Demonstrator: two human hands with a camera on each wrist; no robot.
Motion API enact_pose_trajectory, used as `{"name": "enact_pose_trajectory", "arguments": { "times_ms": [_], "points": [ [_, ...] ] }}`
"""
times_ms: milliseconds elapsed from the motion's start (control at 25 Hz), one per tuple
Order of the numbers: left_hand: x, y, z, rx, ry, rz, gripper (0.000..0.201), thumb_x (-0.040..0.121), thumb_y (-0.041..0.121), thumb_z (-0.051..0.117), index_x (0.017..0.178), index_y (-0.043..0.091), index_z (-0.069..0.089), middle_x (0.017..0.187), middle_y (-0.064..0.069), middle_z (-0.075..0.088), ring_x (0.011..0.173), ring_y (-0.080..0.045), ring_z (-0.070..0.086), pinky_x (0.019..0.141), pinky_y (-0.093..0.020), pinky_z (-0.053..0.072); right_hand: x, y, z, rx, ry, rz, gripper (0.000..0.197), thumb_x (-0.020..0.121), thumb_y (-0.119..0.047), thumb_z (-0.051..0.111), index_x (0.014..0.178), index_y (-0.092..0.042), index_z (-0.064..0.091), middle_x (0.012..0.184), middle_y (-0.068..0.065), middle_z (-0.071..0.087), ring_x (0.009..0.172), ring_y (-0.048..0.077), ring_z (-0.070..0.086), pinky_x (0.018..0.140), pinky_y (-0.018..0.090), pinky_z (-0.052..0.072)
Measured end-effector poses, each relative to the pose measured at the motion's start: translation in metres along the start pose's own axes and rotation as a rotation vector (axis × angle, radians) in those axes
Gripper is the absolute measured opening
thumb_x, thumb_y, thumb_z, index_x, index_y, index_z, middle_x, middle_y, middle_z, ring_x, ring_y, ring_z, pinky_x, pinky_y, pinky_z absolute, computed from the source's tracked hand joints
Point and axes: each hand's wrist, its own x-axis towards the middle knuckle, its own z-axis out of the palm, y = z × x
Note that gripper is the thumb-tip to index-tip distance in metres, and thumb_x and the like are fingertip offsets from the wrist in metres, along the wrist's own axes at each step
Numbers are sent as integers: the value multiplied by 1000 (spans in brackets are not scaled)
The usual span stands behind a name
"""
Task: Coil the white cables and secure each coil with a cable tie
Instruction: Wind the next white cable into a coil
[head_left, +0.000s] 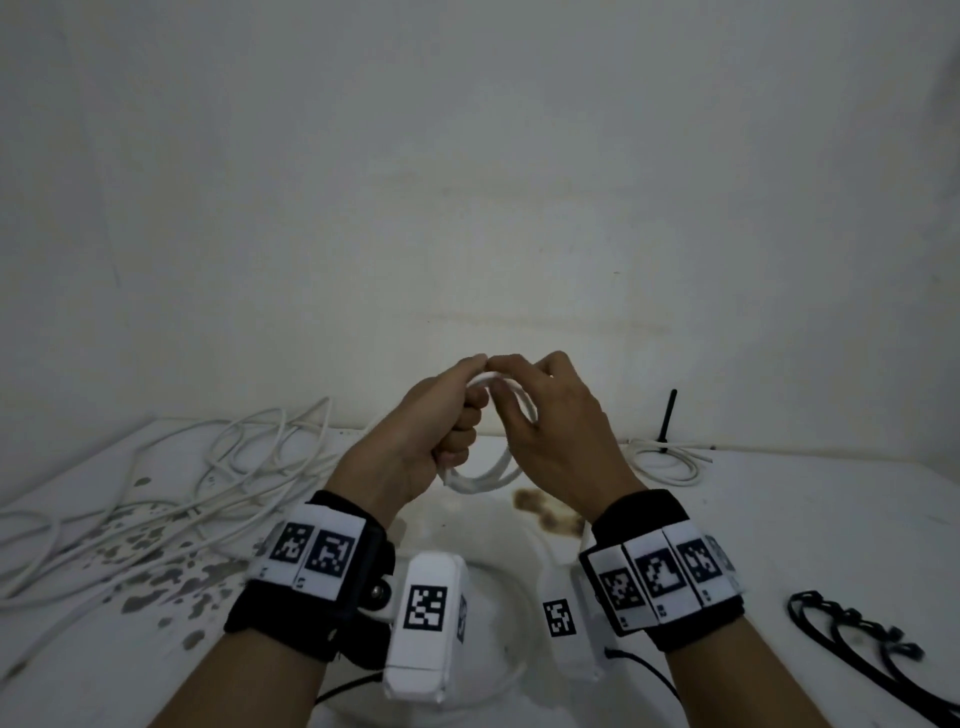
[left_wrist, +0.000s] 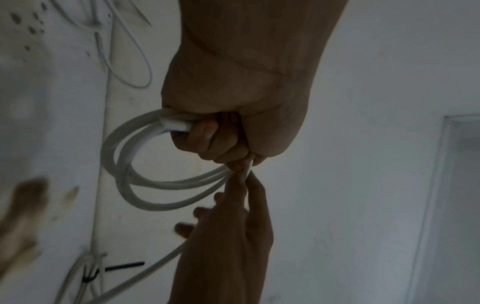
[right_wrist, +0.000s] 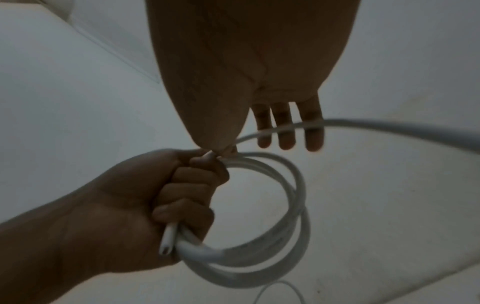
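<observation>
Gripping a white cable coil (head_left: 488, 467) above the table (head_left: 779, 545), the left hand (head_left: 415, 447) is fisted round its loops, while the strand at the top is pinched by the right hand (head_left: 550, 431). Loose white cables (head_left: 197, 478) are piled left; a tied coil (head_left: 665, 460) and black cable ties (head_left: 852, 634) are seen right.

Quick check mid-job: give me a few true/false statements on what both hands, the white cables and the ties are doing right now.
1. The left hand grips a white coil. True.
2. The right hand rests flat on the table. False: it is raised, pinching the cable at the coil's top.
3. Loose white cables lie on the table's left side. True.
4. The held coil already wears a black tie. False: none shows on it.
5. Black cable ties lie at the right. True.
</observation>
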Motion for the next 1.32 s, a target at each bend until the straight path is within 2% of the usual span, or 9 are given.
{"name": "enact_pose_trajectory", "arguments": {
  "times_ms": [80,160,320,440,600,800,920,1120,1320],
  "points": [
    [-1,1,2,6,-16,6,48,98,43,45,56,22,40,49,7,22,40,-10,16,38,-21,17,2,0,-3,94,38,-81,25,101,-29,52,125,-32,60,89,1,50,77,14,52,68,23,41],
    [-1,3,1,33,-48,18,46,100,43,41,59,21,40,49,7,23,40,-10,17,38,-22,19,4,5,-7,211,16,-58,28,101,-28,53,126,-35,63,83,1,50,74,8,51,68,14,37],
    [-2,6,-3,43,-155,-11,48,101,46,40,60,22,39,49,9,20,39,-9,15,37,-21,18,5,14,-5,365,-1,-14,23,103,-27,53,118,-29,70,72,-13,56,63,6,46,63,14,33],
    [-4,8,-2,12,-199,-31,48,101,44,41,58,23,36,47,9,18,36,-7,13,35,-20,15,3,14,-3,470,31,-29,19,103,-26,53,105,-26,71,67,-14,57,59,7,42,59,24,36],
    [-7,11,-2,1,-217,-29,47,102,42,40,58,23,36,46,10,17,34,-6,13,36,-19,13,2,11,-2,604,65,6,19,103,-27,53,102,-24,71,80,-6,65,73,26,53,70,46,48],
    [-7,11,-2,-25,-233,-51,48,102,42,38,58,24,35,45,10,17,33,-5,12,35,-19,12,1,8,-2,728,54,55,19,103,-22,54,103,-19,72,91,13,66,85,42,54,65,57,53],
    [-7,11,-2,-5,-212,-45,48,102,42,38,58,24,35,46,10,18,34,-6,12,36,-19,12,1,7,-7,772,41,73,18,102,-17,55,106,-13,72,96,16,67,85,39,56,63,58,56],
    [-7,9,-2,64,-190,-48,46,101,42,40,58,24,35,48,9,19,38,-8,12,38,-20,12,0,9,-10,785,28,102,17,102,-16,56,106,-11,71,95,14,67,81,19,59,64,46,62],
    [-7,9,-1,60,-199,-61,48,101,46,41,58,25,35,49,9,18,38,-7,11,39,-21,10,1,10,-10,799,40,114,15,101,-14,56,103,-8,70,84,8,63,76,16,58,65,49,62]
  ]
}}
